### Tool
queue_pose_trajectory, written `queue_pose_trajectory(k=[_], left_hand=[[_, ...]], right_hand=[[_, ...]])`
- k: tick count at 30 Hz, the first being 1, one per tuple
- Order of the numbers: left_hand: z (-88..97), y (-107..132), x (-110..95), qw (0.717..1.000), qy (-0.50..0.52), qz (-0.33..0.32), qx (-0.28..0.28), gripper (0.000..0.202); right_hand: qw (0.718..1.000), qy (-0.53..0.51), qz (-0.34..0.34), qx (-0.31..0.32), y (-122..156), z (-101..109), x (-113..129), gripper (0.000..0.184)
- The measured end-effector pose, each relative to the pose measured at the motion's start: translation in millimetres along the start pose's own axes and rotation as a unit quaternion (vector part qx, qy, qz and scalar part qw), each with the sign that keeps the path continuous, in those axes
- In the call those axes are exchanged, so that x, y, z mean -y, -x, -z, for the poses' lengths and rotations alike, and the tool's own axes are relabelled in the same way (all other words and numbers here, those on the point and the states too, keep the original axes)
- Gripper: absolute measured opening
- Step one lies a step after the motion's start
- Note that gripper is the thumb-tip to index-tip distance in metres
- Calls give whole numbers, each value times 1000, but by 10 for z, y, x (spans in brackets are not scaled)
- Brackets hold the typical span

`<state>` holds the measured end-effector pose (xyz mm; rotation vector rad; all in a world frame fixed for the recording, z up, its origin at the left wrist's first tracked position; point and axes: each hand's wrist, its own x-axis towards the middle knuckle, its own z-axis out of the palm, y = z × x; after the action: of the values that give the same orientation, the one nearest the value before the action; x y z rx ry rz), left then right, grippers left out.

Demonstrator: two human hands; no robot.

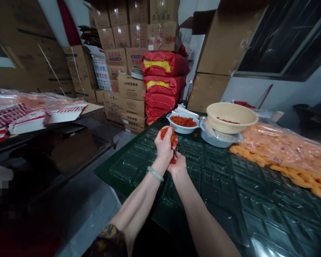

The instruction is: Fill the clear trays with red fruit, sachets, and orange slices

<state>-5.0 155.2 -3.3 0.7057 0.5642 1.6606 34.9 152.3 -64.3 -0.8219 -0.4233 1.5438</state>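
My left hand, with a pale green bangle on its wrist, is cupped around a handful of small red-orange pieces and raised over the clear plastic compartment trays. My right hand sits just below it, fingers pinched on a piece or two of the same red stuff. Both hover above the trays, which cover a dark green table. A small white bowl with a blue rim, full of red pieces, stands just beyond my hands.
A beige basin rests on a lidded tub at the back right. Clear bags of orange pieces lie along the right. Red sacks and stacked cartons fill the back. A dark table with red-white packets stands left.
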Motion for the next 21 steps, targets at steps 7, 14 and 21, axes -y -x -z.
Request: queue_pose_trajectory(k=[7,14,21], left_hand=[[435,-275,-409,994,62,88,5,30],[1090,-52,-810,992,30,119,-29,35],[1549,245,-731,964,38,195,-177,38]], right_hand=[[990,-20,-138,-11,-4,-128,136,22],[985,108,-132,11,-498,-101,270,13],[959,279,-35,26,-1540,-302,306,4]])
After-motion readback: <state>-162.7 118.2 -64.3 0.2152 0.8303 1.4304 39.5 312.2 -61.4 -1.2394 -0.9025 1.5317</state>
